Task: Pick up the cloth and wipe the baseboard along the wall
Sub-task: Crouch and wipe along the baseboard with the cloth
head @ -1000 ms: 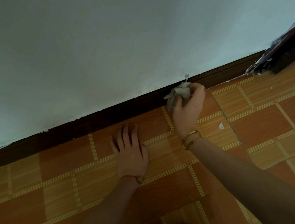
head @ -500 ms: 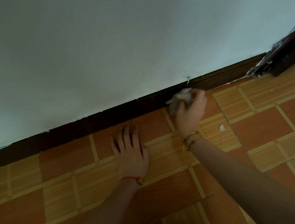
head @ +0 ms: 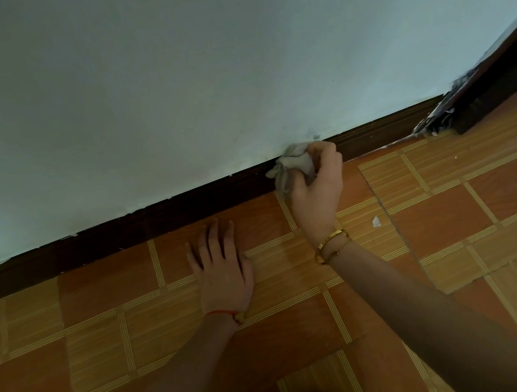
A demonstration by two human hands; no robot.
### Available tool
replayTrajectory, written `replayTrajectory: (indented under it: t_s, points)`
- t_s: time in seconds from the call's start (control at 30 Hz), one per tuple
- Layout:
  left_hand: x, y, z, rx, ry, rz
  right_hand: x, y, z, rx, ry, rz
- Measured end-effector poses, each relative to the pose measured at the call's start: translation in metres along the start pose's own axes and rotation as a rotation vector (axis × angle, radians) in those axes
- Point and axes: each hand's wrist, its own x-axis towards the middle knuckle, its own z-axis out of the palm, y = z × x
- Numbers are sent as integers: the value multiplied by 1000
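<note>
Head view: a wadded cloth [head: 293,164] was clenched in the right hand [head: 316,193] and pressed to the top edge of the baseboard [head: 183,205].

The cloth was pinched between thumb and curled fingers [head: 325,153], with a loose tail left hanging toward the floor [head: 458,213]. The left hand [head: 223,270] was laid flat, fingers spread, on the tiles just short of the baseboard, and nothing was held in it. For a clean wipe, steady pressure would best be kept along the upper ledge where the baseboard meets the wall [head: 228,64], and the tail tucked in so it is not dragged. Compared with half a second earlier, the wad had been raised from the baseboard's face to its top edge, while the left hand had not been moved.
</note>
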Motion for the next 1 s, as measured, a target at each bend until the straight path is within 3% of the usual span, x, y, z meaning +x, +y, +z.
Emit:
replayTrajectory:
  t_s: [0.13, 0.23, 0.33, 0.5, 0.6, 0.77, 0.93, 1.0]
  points:
    - [-1, 0, 0, -2, -7, 1, 31, 17, -21, -57, 164, 117]
    - [-1, 0, 0, 7, -9, 3, 36, 25, -28, -129, 120, 75]
    - [-1, 1, 0, -2, 4, 0, 21, 24, -22, -174, -13, 80]
    - [0, 1, 1, -3, 19, -4, -29, 30, 6, -307, -444, -56]
    - [1, 0, 1, 0, 27, -1, -38, 36, 15, -413, -543, -144]
    - [3, 7, 1, -29, 56, 50, -19, 56, -7, -559, -545, -233]
    - [7, 26, 6, -77, 27, 80, 30, 86, -53, -701, -370, -46]
    - [8, 35, 9, -68, 28, 73, 43, 92, -61, -731, -387, -35]
